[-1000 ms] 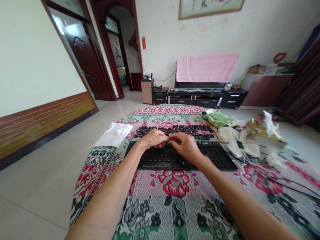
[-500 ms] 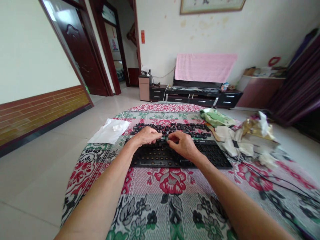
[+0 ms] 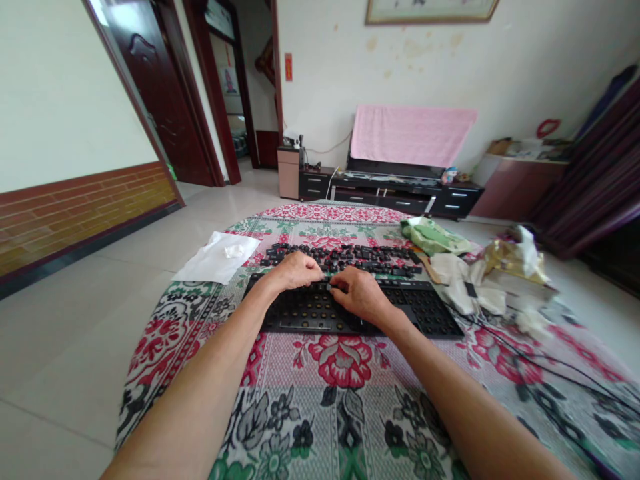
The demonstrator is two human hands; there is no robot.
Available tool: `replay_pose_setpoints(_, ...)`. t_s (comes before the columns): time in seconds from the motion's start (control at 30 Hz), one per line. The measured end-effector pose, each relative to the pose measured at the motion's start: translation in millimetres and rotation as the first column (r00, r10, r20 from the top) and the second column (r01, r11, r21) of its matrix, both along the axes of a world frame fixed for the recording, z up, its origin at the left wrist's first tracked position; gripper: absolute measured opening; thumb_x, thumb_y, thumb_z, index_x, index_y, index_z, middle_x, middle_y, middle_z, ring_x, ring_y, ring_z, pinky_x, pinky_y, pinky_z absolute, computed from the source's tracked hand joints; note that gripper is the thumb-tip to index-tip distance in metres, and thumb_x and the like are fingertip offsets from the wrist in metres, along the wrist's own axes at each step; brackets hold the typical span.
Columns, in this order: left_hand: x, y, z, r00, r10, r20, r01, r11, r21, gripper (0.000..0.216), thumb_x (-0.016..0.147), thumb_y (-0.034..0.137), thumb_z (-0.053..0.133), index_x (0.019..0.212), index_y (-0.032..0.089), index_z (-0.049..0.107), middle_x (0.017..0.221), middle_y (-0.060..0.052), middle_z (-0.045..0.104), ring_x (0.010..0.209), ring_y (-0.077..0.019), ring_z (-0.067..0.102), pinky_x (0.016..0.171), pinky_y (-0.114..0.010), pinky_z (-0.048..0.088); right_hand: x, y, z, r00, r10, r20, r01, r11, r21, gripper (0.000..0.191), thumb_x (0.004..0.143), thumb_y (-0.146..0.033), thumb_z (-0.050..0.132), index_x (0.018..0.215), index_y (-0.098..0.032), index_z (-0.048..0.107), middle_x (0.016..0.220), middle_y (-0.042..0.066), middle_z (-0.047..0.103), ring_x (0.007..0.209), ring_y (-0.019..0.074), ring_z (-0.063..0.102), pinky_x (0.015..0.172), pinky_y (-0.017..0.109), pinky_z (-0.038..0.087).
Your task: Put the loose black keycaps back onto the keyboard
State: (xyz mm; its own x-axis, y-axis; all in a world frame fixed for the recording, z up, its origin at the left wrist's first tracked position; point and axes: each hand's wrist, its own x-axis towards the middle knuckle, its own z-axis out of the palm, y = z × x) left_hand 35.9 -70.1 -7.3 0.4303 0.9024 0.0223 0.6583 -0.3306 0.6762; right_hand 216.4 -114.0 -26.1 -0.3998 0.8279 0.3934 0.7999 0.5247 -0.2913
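Observation:
A black keyboard [image 3: 305, 315] with most of its keycaps off lies on the table, its bare key sockets showing. Over its far edge, left of the middle, is my left hand [image 3: 296, 271], thumb and forefinger pinched together; whatever they hold is too small to make out. Close beside it, my right hand [image 3: 361, 293] rests over the keyboard's top rows with fingers curled and thumb toward the forefinger. Its fingertips are at a small dark spot of the top row, and I cannot make out what is in them. Loose black keycaps [image 3: 367, 253] lie in rows just beyond the keyboard.
On the left is a white paper sheet [image 3: 213, 263] with a crumpled piece on it. To the right lie a green cloth [image 3: 435, 235], pale gloves [image 3: 453, 277], a gold-coloured bag [image 3: 513, 260] and a black cable [image 3: 533, 357]. A flowered tablecloth [image 3: 345, 363] covers the table.
My right hand has shifted slightly left and down, fingertips now lower at the keyboard's top row. My left hand stays pinched in nearly the same place. The view has tilted slightly.

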Motion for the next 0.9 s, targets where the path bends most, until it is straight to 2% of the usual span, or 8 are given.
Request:
replay_pose_setpoints(0.37,17.5,-7.4,-5.6,0.970,-0.004,-0.242,0.064,0.969,0.240,0.023,0.065,0.034,0.051,0.074,0.023,0.069,0.064,0.001,0.065,0.064,-0.0124,0.056,0.056,-0.019,0.036,-0.4,1.3,-0.5,1.000,0.000,0.030,0.000,1.000,-0.009,0.014,0.069,-0.020,0.052,0.076,-0.018,0.063,0.068,0.002,0.055,0.062,0.0109,0.048,0.057,0.021,0.033)
replay_pose_setpoints(0.7,25.6,-3.9,-11.4,0.949,0.065,-0.308,0.034,0.951,0.306,0.022,0.065,0.028,0.048,0.070,0.021,0.068,0.068,-0.002,0.067,0.065,-0.0144,0.058,0.057,-0.021,0.038,1.1,3.9,-0.7,0.998,0.025,0.060,-0.024,0.999,-0.026,0.016,0.070,-0.020,0.051,0.077,-0.019,0.065,0.067,0.002,0.058,0.062,0.0112,0.049,0.056,0.021,0.033)
replay_pose_setpoints(0.9,26.0,-2.5,-11.4,0.955,0.056,-0.291,0.013,0.973,0.229,0.021,0.065,0.029,0.048,0.068,0.021,0.067,0.067,-0.002,0.066,0.065,-0.0142,0.059,0.056,-0.020,0.038,1.0,6.4,-3.0,0.999,0.000,0.038,0.001,0.999,-0.041,0.015,0.068,-0.021,0.053,0.077,-0.019,0.065,0.069,0.002,0.060,0.062,0.0114,0.051,0.056,0.021,0.034)
